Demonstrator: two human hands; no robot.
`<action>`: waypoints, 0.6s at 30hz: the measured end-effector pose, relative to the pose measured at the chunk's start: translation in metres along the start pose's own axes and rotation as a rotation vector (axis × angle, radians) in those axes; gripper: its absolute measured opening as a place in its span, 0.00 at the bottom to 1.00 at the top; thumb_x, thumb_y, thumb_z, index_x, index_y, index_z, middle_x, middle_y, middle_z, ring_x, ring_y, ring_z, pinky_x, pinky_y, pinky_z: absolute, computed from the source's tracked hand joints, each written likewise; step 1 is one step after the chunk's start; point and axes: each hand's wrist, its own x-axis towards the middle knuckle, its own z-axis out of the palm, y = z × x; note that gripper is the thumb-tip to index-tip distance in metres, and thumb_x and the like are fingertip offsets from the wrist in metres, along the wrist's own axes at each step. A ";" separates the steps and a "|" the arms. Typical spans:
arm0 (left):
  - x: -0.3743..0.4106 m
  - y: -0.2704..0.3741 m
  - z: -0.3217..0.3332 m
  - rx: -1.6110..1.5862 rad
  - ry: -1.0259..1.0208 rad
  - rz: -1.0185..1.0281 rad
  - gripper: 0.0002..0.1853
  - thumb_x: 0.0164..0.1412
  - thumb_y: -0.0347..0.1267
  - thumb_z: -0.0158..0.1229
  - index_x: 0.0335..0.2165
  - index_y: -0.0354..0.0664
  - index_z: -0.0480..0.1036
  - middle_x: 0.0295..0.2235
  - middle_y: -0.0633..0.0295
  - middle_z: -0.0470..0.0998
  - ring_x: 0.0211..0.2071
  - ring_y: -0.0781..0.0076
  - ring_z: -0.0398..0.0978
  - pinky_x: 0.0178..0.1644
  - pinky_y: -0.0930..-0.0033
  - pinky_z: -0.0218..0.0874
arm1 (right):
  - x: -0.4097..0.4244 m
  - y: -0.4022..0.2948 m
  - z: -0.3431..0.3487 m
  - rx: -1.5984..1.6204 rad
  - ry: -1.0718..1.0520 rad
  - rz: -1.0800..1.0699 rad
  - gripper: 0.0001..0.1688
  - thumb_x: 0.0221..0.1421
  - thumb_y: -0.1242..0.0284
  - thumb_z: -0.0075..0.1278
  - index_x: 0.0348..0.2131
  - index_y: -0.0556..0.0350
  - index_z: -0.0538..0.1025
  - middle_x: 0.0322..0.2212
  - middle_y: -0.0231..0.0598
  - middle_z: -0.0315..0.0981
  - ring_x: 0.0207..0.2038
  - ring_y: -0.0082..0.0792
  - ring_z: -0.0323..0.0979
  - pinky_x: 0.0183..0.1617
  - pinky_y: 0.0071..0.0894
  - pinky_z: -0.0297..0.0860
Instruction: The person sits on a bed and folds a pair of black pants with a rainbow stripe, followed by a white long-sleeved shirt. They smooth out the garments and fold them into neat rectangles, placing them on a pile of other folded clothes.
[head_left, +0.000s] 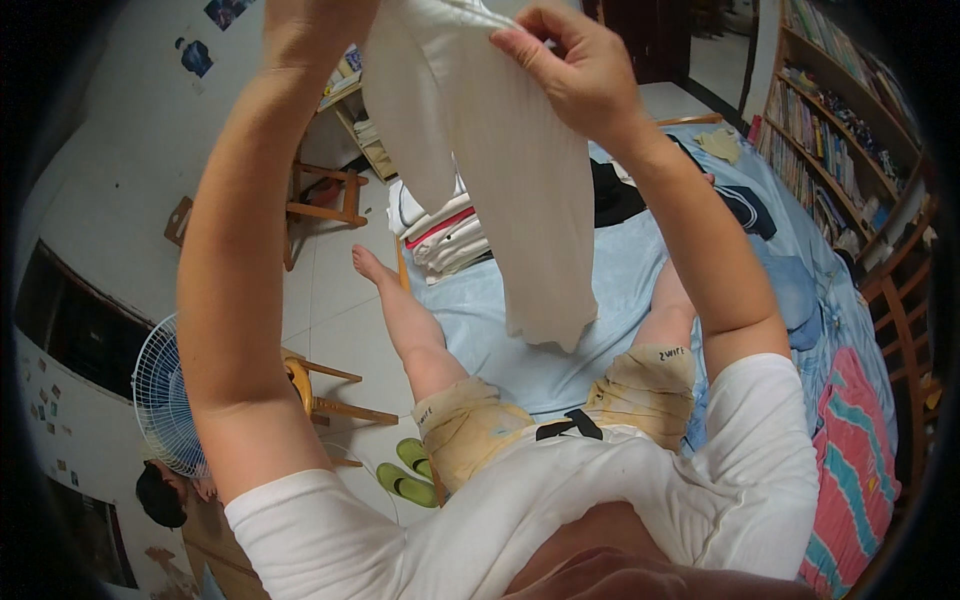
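Observation:
A pair of off-white trousers (525, 187) hangs in the air before me, its legs dangling above the bed. My right hand (581, 67) pinches the upper edge between thumb and fingers. My left hand (322, 19) is raised at the top left beside the garment; its fingers are cut off by the frame's edge, so its hold cannot be seen. Behind the hanging cloth, partly hidden, a stack of folded clothes (450, 244) lies on the bed's left edge. Dark clothes (615, 195) lie farther back on the bed.
I sit on a bed with a light blue sheet (480, 315). Denim clothing (787, 292) and a pink striped cloth (851, 465) lie at right. A fan (161, 397), a wooden stool (337, 409), green slippers (405, 484) and another person (161, 495) are at left. A bookshelf (832, 150) stands back right.

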 end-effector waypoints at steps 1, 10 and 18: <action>0.009 0.005 -0.010 0.051 0.037 0.025 0.09 0.53 0.24 0.53 0.35 0.34 0.75 0.28 0.55 0.78 0.27 0.71 0.75 0.30 0.74 0.67 | 0.007 -0.007 0.000 0.095 0.014 0.010 0.10 0.55 0.69 0.49 0.31 0.59 0.74 0.22 0.33 0.70 0.26 0.24 0.66 0.30 0.23 0.65; -0.014 0.020 -0.027 0.075 -0.070 -0.123 0.08 0.53 0.22 0.52 0.33 0.35 0.76 0.29 0.54 0.78 0.28 0.72 0.75 0.29 0.75 0.66 | 0.022 -0.037 -0.025 -0.378 -0.069 -0.227 0.13 0.56 0.72 0.47 0.21 0.61 0.72 0.18 0.31 0.66 0.21 0.21 0.63 0.26 0.21 0.61; -0.025 -0.002 -0.034 0.044 -0.260 -0.363 0.11 0.51 0.23 0.50 0.34 0.28 0.73 0.30 0.49 0.78 0.29 0.65 0.75 0.35 0.69 0.64 | 0.006 -0.021 0.013 0.392 -0.123 0.189 0.07 0.55 0.76 0.46 0.27 0.63 0.71 0.22 0.31 0.70 0.27 0.21 0.65 0.32 0.21 0.63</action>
